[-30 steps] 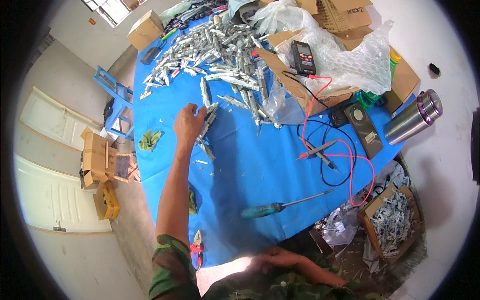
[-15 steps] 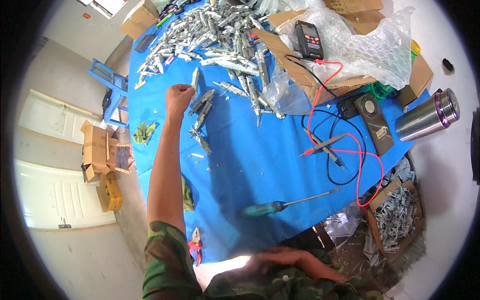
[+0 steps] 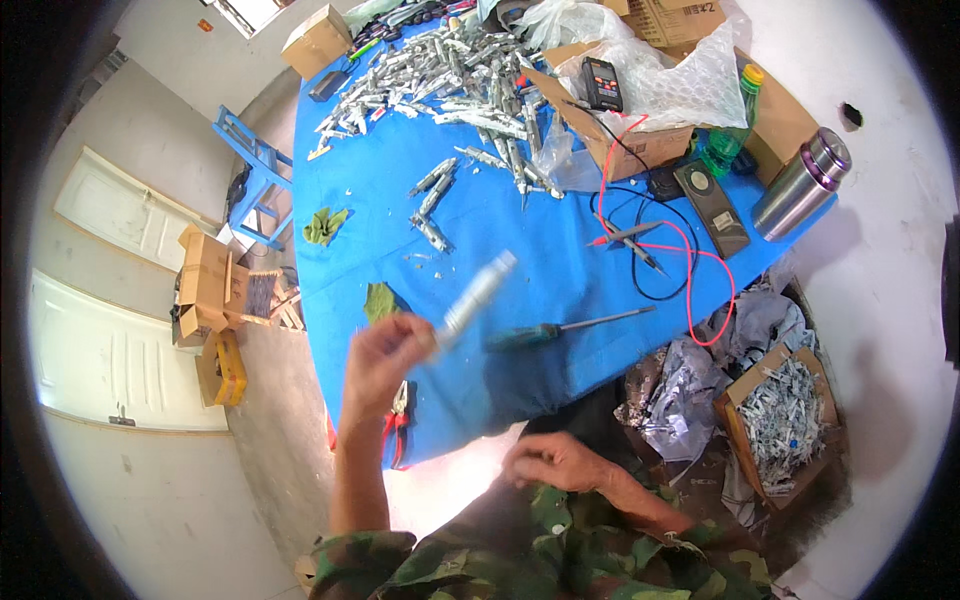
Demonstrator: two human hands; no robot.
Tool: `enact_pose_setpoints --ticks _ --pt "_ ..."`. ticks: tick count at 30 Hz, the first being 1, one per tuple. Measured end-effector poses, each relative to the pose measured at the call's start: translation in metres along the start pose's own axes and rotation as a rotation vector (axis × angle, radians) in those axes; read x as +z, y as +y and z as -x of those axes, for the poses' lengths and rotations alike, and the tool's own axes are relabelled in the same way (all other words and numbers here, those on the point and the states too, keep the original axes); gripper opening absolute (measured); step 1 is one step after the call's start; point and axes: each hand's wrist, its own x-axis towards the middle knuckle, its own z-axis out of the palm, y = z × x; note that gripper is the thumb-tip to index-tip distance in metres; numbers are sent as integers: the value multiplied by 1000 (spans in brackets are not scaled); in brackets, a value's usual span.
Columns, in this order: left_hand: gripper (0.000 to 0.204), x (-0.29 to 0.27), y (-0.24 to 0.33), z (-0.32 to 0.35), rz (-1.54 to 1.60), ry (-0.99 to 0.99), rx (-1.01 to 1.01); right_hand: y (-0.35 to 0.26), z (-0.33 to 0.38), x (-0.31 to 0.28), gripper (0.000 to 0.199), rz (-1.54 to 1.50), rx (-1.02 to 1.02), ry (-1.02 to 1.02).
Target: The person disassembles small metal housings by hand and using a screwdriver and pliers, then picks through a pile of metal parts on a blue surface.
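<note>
Near the held white piece [image 3: 477, 299] lies a screwdriver [image 3: 552, 331].

Dark print [image 3: 692, 11] stands on the far box [image 3: 668, 30]; the device [image 3: 710, 205] bears a small pale label [image 3: 722, 219], too small to read, as are the meter's [image 3: 602, 84] markings.

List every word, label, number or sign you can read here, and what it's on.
Top-right cardboard box: dark printing, not copied out.
Black meter: markings too small to read.
Dark oblong device: pale label, too small to read.
Elsewhere: nothing I can make out.
</note>
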Motion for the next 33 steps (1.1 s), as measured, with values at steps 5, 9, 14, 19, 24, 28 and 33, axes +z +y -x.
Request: enact_pose_setpoints --ticks 5,9,14,19,24,28,33 --pt "7 43 -20 91 231 -245 -175 -82 25 21 31 937 -822 626" --pt "10 50 -51 122 218 -328 -181 -82 36 39 39 1426 -654 514" --pt "16 51 -61 154 -8 -241 -136 -15 38 31 41 1393 -584 398" --pt "28 46 -46 168 -239 -20 105 22 33 48 35 1035 -429 414" --pt "28 52 -57 179 -186 71 48 31 24 74 25 651 -302 341" --pt "23 55 -84 181 199 134 -5 33 23 90 23 466 -183 328" --pt "29 66 -94 185 273 134 -15 49 31 92 24 426 -180 378"
